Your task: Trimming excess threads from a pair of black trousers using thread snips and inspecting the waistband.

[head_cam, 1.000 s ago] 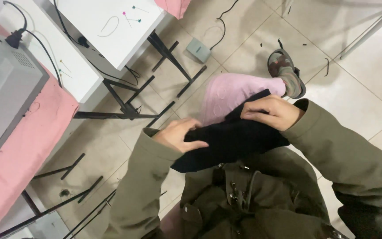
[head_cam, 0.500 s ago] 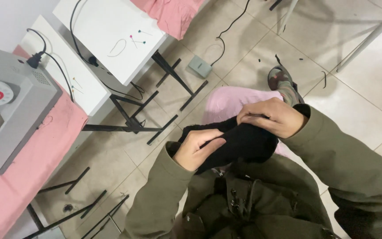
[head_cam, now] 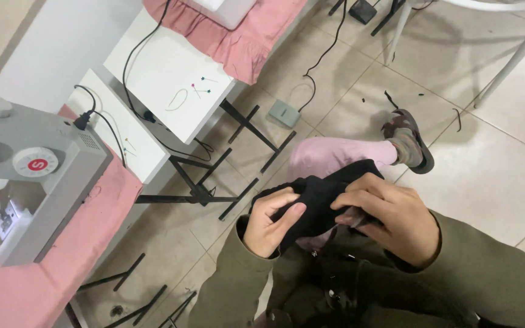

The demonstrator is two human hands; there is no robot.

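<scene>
A bunched piece of black fabric point(head_cam: 318, 195) rests over my lap, above a pink trouser leg point(head_cam: 329, 155). My left hand point(head_cam: 270, 222) grips its left side, thumb on top and fingers curled under. On the right side my right hand point(head_cam: 390, 215) pinches the cloth, its fingers folded over the edge. Both arms wear olive green jacket sleeves point(head_cam: 229, 285). The hands sit close together, a few centimetres apart, with the fabric gathered between them.
A grey sewing machine point(head_cam: 25, 182) stands on a pink-covered table at the left. White tables point(head_cam: 168, 76) with cables and pins stand behind it. A grey foot pedal point(head_cam: 284, 113) lies on the tiled floor. My shoe point(head_cam: 411, 143) rests near white chair legs point(head_cam: 505, 61).
The view has shifted toward the sewing machine. My hands have drawn closer together and gathered the black fabric into a tighter bunch.
</scene>
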